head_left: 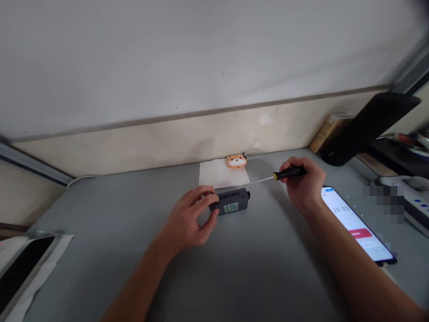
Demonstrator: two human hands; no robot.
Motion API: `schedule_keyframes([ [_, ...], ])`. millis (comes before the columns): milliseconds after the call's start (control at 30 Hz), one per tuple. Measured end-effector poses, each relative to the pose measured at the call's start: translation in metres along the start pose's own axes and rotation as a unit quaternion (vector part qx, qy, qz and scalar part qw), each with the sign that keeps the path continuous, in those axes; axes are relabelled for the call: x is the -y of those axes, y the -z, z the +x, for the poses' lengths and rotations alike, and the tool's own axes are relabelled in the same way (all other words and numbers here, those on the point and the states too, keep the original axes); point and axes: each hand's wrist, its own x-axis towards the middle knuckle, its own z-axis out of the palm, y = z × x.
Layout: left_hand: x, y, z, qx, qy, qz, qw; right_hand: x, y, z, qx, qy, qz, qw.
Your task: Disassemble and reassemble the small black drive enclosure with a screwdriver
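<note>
A small dark grey box (239, 202) with a row of vent slots, a green-and-white label and a black knob at its right end stands on the grey desk. My left hand (191, 219) grips its left end between thumb and fingers. In my right hand (304, 183) is a screwdriver (290, 172) with a black and yellow handle, its fingers wrapped round the grip. The thin shaft points left, and its tip is close to the top back edge of the box; whether they touch I cannot tell.
Behind the box lie white paper (214, 173) and an orange animal-face case (236, 161). A lit phone (358, 228) rests beside my right forearm. Farther right are a black cylinder (365, 129), a book (326, 132) and a power strip (409, 197). A dark object (25, 268) lies at left.
</note>
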Motion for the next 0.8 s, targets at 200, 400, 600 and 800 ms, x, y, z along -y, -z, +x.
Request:
schedule_keyframes([
  [200, 0.003, -0.006, 0.001, -0.003, 0.036, -0.047, 0.998, -0.004, 0.002, 0.001, 0.011, 0.024, -0.018, 0.999],
  [400, 0.009, -0.004, -0.001, -0.006, 0.111, -0.101, 0.989, -0.005, 0.003, 0.003, 0.012, 0.062, -0.025, 0.998],
  [600, 0.019, -0.009, -0.002, 0.000, 0.245, -0.194, 0.950, -0.004, 0.010, 0.004, 0.026, 0.122, -0.075, 0.989],
  [800, 0.027, -0.021, -0.003, 0.027, 0.300, -0.211, 0.930, 0.012, 0.010, -0.021, 0.159, 0.228, -0.179, 0.944],
])
